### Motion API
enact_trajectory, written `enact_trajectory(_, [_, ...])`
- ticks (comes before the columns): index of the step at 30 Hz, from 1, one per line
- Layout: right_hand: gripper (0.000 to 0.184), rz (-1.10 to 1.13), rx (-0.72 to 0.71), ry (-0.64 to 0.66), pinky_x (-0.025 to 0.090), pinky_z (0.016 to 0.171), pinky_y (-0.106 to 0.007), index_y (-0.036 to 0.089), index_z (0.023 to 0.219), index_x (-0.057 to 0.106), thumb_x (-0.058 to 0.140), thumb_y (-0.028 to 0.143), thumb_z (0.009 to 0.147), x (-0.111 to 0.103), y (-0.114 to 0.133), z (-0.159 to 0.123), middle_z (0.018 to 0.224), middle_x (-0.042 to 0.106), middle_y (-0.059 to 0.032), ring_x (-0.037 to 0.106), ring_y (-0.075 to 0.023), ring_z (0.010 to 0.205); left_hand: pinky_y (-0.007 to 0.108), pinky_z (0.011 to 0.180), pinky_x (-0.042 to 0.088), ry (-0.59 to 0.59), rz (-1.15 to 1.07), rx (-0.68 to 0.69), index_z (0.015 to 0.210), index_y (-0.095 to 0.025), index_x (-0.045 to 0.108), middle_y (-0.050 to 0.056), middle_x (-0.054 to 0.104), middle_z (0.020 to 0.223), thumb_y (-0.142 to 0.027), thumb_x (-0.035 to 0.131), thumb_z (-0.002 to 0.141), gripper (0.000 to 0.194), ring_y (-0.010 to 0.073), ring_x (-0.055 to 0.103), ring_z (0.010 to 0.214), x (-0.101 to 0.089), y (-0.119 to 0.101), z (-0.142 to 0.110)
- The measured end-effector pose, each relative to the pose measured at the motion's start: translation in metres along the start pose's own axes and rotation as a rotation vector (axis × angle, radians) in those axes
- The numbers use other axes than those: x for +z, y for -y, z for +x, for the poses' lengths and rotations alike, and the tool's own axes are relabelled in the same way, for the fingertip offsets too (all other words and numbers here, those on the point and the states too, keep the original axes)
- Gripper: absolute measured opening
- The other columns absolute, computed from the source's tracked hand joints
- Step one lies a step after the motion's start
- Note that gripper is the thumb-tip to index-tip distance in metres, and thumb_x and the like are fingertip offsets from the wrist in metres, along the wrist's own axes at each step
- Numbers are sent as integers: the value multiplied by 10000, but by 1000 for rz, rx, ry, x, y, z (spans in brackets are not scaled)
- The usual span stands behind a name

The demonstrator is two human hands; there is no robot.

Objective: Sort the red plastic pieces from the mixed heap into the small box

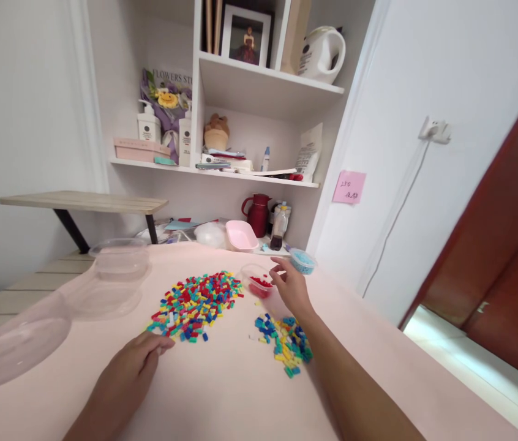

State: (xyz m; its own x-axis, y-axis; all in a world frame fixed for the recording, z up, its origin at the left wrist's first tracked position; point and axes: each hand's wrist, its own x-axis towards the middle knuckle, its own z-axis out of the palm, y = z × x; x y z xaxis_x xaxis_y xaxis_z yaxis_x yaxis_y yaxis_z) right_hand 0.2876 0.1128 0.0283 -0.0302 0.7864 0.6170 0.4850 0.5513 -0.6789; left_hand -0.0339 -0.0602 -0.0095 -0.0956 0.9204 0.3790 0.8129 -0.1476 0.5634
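A large pile of small multicoloured plastic bricks point(199, 300) lies on the pink-covered table. At its near edge rests my left hand point(137, 358), fingers curled together; whatever may be in them is hidden. To the right, my right hand point(290, 285) is held beside the rim of a clear plastic tub point(245, 272), thumb and forefinger apart with nothing seen between them. Red bricks point(260, 288) fill the bottom of that tub, and a red bit shows just above them near my fingertips. Under my right forearm spreads a smaller heap of blue, green and yellow bricks point(289, 340).
A round tub of light-blue bits point(303, 262) stands behind my right hand. Clear containers point(121, 260) and a clear lid point(15, 346) lie at the left. Along the back are a pink basin point(241, 236), a red jug point(258, 214) and a bottle point(280, 226), beneath shelves.
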Motion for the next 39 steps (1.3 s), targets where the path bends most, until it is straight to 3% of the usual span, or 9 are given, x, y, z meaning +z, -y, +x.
enact_trajectory(5, [295,-5,-108,171,505,685,-299,206,1106,660,486,297,886,14,18,-13,929,687,-47,618,-152,672,322,847,543,-9,-28,-32,884,-271,753,24,760,947,-268,454,813,307,204,690,937,-2,-6,-3])
enact_trajectory(9, [228,19,-331,565,488,834,-312,223,996,713,510,224,891,29,49,-35,958,709,-49,632,-179,885,345,870,529,9,-36,-53,879,-259,749,32,753,947,-224,432,820,324,204,683,943,-3,-10,-5])
enact_trajectory(13, [381,20,-563,832,399,1013,-340,266,1238,627,621,296,858,38,82,-58,1314,575,-69,532,-201,1172,356,867,520,20,-26,-39,867,-257,738,35,743,955,-202,407,830,338,203,673,943,-3,-11,-6])
enact_trajectory(16, [565,-77,-652,932,292,1094,-423,323,1366,512,669,413,831,44,95,-68,1485,419,-62,414,-257,1311,351,852,519,16,-32,-17,865,-254,733,36,737,951,-203,406,836,333,201,670,932,-1,-9,-6])
enact_trajectory(19, [566,-178,-675,996,208,1123,-487,366,1397,464,611,494,866,49,96,-73,1536,356,-39,309,-299,1382,346,855,519,7,-42,-15,861,-251,733,36,738,946,-195,419,828,321,198,671,925,0,-6,-7])
enact_trajectory(26, [378,-201,-672,954,234,1113,-446,309,1259,607,608,350,883,42,87,-63,1376,564,-30,424,-255,1306,339,841,525,13,-26,-24,863,-257,737,29,739,943,-200,418,831,326,197,674,921,-1,-8,-5])
enact_trajectory(31, [203,-65,-578,833,400,976,-335,263,1018,721,555,243,903,32,75,-48,1045,731,-17,624,-181,1029,337,857,526,22,-23,-26,871,-260,739,27,741,945,-220,426,835,317,197,675,931,-2,-5,-5])
enact_trajectory(36, [225,-24,-400,607,464,875,-321,232,996,728,516,239,921,29,63,-38,979,739,-36,653,-183,922,344,862,526,38,-9,-35,904,-244,731,39,740,959,-234,396,853,339,200,676,946,-1,-2,-4])
enact_trajectory(39, [235,-58,-390,620,468,865,-302,242,1035,723,534,209,898,32,59,-41,1017,717,-39,634,-182,955,338,854,531,35,0,-27,904,-246,734,36,742,946,-233,404,847,335,197,680,937,-2,-3,-4])
